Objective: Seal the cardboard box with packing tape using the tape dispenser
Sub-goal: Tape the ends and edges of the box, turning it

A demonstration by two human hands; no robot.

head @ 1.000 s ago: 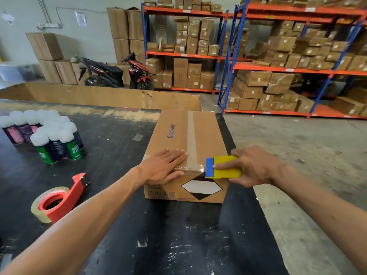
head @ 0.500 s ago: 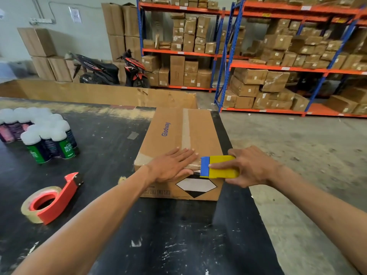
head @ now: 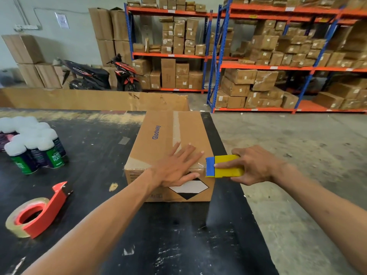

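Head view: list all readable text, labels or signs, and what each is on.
"Glodway": purple print on top of the cardboard box.
Diamond hazard label on the box's front face: black and white, no text legible.
Small printed marks low on the box front: too small to read.
Green spray can label: blurred, unreadable.
Wall notice and shelf tags: too small.

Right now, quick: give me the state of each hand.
Left hand: open, palm flat on the cardboard box, holding nothing.
Right hand: closed around the yellow and blue tape dispenser at the box's near right corner.
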